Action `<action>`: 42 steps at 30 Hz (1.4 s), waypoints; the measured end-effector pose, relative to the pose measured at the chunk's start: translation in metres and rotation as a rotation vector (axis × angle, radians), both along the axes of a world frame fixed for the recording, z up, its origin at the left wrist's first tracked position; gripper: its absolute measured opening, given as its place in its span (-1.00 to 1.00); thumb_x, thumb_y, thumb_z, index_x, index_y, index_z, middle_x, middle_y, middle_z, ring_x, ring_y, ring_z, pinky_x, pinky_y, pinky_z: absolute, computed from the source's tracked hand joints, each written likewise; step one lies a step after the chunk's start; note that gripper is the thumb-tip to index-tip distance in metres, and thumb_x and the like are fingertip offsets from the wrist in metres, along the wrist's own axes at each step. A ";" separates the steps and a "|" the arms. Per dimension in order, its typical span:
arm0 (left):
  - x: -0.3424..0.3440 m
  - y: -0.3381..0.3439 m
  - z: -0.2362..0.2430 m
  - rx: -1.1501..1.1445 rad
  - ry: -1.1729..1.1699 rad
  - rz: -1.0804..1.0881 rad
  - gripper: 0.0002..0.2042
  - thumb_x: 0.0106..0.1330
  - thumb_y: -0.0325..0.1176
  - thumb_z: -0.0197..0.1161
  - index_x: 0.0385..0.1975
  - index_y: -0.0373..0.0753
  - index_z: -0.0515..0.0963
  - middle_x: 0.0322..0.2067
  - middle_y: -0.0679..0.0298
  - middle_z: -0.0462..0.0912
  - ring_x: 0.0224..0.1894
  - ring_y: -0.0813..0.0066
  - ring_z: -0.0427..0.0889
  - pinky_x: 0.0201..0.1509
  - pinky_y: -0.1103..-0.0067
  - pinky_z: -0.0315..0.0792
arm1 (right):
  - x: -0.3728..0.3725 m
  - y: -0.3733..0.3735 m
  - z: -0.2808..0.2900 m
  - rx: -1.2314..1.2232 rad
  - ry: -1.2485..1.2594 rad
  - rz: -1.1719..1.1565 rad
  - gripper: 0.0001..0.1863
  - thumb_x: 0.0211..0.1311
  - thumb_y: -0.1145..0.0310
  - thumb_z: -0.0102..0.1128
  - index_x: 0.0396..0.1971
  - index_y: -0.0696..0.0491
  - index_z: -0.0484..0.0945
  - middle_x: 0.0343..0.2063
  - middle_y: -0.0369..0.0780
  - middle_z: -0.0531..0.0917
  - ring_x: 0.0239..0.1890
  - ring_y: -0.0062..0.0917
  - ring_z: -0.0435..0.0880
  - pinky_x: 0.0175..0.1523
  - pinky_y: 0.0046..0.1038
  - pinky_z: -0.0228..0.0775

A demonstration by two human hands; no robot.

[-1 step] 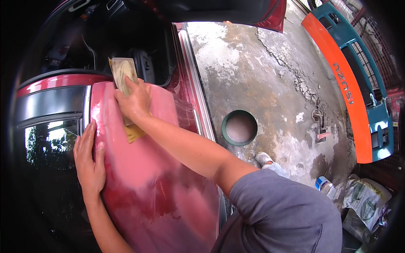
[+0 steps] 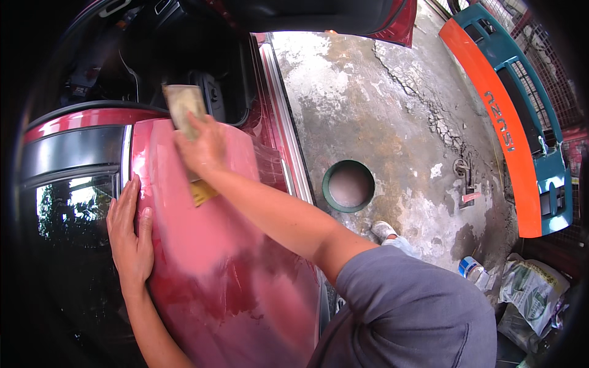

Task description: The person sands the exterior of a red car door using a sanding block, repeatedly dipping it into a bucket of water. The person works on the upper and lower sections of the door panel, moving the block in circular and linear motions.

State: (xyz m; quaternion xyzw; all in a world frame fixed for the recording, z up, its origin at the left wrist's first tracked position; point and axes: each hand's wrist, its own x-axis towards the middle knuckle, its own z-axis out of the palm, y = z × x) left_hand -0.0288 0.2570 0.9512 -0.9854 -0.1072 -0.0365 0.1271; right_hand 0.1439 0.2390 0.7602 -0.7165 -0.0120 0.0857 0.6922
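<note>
My right hand [image 2: 204, 144] is wrapped around a long, pale sanding block [image 2: 183, 103], slightly blurred. Yellowish sandpaper [image 2: 203, 192] sticks out at its near end, and my palm hides the middle of it. Under the block lies a red car body panel [image 2: 190, 245] with a dull pink sanded patch, and the block's far end reaches past the panel's far edge. My left hand [image 2: 132, 236] rests flat with fingers stretched along the panel's left edge, beside the dark car window [image 2: 67, 257]. It holds nothing.
A green round bucket [image 2: 348, 186] of cloudy liquid stands on the cracked concrete floor [image 2: 392, 135]. Beyond the panel is the open, dark car interior [image 2: 165, 49]. An orange and teal vehicle front panel [image 2: 491, 116] stands at right, near a can [image 2: 469, 268] and a plastic bag [image 2: 532, 294].
My right hand and the sanding block have shifted a little to the right across the pink patch. My left hand stays in place.
</note>
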 end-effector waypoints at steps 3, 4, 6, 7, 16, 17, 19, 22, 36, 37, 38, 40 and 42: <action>0.001 0.007 -0.002 0.004 0.006 -0.026 -0.50 0.60 -0.21 0.11 0.48 -0.17 0.43 0.45 0.18 0.50 0.53 0.27 0.38 0.68 0.20 0.01 | 0.021 -0.023 -0.065 0.238 0.389 0.041 -0.40 0.29 0.02 0.40 0.32 -0.16 0.65 0.25 0.16 0.62 0.40 -0.02 0.51 0.53 -0.16 0.28; 0.003 0.006 -0.001 0.004 0.010 -0.023 -0.50 0.60 -0.20 0.11 0.48 -0.17 0.43 0.45 0.19 0.50 0.53 0.27 0.38 0.68 0.20 0.01 | 0.033 -0.023 -0.082 0.095 0.496 0.016 -0.40 0.30 0.00 0.40 0.33 -0.19 0.64 0.17 0.14 0.69 0.41 -0.01 0.52 0.53 -0.16 0.29; 0.005 0.005 -0.002 -0.002 0.016 -0.010 -0.50 0.60 -0.20 0.10 0.48 -0.17 0.43 0.45 0.20 0.50 0.54 0.28 0.37 0.68 0.20 0.00 | 0.033 -0.026 -0.077 0.088 0.481 0.018 -0.41 0.32 0.01 0.37 0.34 -0.19 0.63 0.22 0.07 0.66 0.40 0.00 0.49 0.50 -0.04 0.28; 0.006 0.006 -0.001 0.003 0.016 -0.015 -0.50 0.60 -0.17 0.10 0.48 -0.17 0.43 0.45 0.18 0.50 0.54 0.27 0.37 0.68 0.22 0.00 | 0.028 -0.019 -0.068 0.086 0.477 0.043 -0.40 0.33 0.01 0.35 0.36 -0.21 0.61 0.29 0.03 0.61 0.42 0.03 0.43 0.52 0.02 0.21; -0.004 0.011 -0.004 -0.004 0.040 -0.005 -0.51 0.63 -0.14 0.08 0.47 -0.18 0.45 0.46 0.13 0.47 0.56 0.17 0.33 0.69 0.21 -0.04 | -0.024 -0.008 0.006 0.077 -0.086 0.004 -0.43 0.33 0.11 0.33 0.33 -0.08 0.63 0.35 0.13 0.48 0.37 0.15 0.42 0.48 0.02 0.24; -0.005 0.011 -0.003 0.010 0.045 -0.004 -0.51 0.63 -0.14 0.08 0.47 -0.18 0.45 0.47 0.13 0.47 0.56 0.17 0.32 0.69 0.20 -0.05 | -0.019 -0.005 -0.023 0.072 -0.083 -0.020 -0.43 0.34 0.10 0.32 0.33 -0.08 0.63 0.33 0.13 0.51 0.37 0.13 0.43 0.49 0.02 0.24; 0.002 0.008 0.000 0.011 0.047 -0.015 -0.51 0.63 -0.13 0.07 0.47 -0.18 0.45 0.46 0.12 0.47 0.56 0.18 0.32 0.69 0.20 -0.05 | 0.015 -0.019 -0.092 0.103 0.175 0.028 -0.42 0.39 0.02 0.29 0.37 -0.15 0.60 0.27 0.11 0.60 0.38 0.09 0.45 0.51 -0.01 0.24; 0.009 0.006 0.002 0.022 0.045 -0.029 -0.50 0.63 -0.12 0.06 0.48 -0.17 0.45 0.45 0.13 0.48 0.56 0.20 0.32 0.69 0.20 -0.04 | 0.042 -0.011 -0.134 -0.037 0.500 0.046 -0.42 0.41 -0.01 0.26 0.40 -0.24 0.57 0.27 -0.11 0.66 0.34 0.02 0.50 0.45 0.07 0.28; 0.003 0.007 0.000 0.025 0.089 0.011 -0.48 0.66 -0.08 0.00 0.48 -0.20 0.44 0.48 0.17 0.46 0.58 0.20 0.30 0.69 0.18 -0.06 | 0.036 -0.016 -0.087 0.073 0.358 0.043 -0.39 0.37 0.04 0.28 0.40 -0.14 0.57 0.10 0.06 0.72 0.45 0.02 0.38 0.52 0.14 0.17; 0.007 0.004 0.001 0.046 0.079 -0.003 -0.48 0.65 -0.06 0.01 0.48 -0.19 0.44 0.47 0.15 0.46 0.58 0.21 0.30 0.69 0.18 -0.07 | 0.045 -0.017 -0.087 0.017 0.379 0.055 -0.38 0.37 0.01 0.25 0.39 -0.14 0.57 0.18 0.06 0.67 0.43 0.05 0.38 0.52 0.14 0.15; 0.010 0.003 0.002 0.049 0.081 -0.013 -0.48 0.65 -0.05 0.01 0.48 -0.18 0.44 0.47 0.15 0.46 0.58 0.21 0.31 0.69 0.18 -0.07 | 0.045 -0.018 -0.078 -0.001 0.366 0.032 -0.38 0.37 0.00 0.25 0.39 -0.14 0.57 0.22 0.07 0.62 0.43 0.07 0.37 0.51 0.13 0.15; 0.009 0.004 0.002 0.050 0.088 -0.011 -0.47 0.65 -0.05 0.01 0.48 -0.18 0.45 0.47 0.14 0.47 0.57 0.21 0.31 0.69 0.18 -0.07 | 0.023 -0.005 -0.049 -0.044 0.343 0.007 -0.37 0.37 -0.02 0.24 0.40 -0.14 0.57 0.31 0.09 0.54 0.42 0.10 0.36 0.51 0.12 0.15; 0.009 0.003 0.004 0.047 0.093 -0.009 -0.47 0.65 -0.04 0.02 0.48 -0.18 0.45 0.47 0.14 0.47 0.58 0.21 0.31 0.69 0.18 -0.07 | -0.014 0.006 -0.008 -0.071 0.002 -0.058 -0.37 0.35 0.01 0.26 0.40 -0.15 0.57 0.41 0.12 0.41 0.42 0.15 0.33 0.49 0.11 0.17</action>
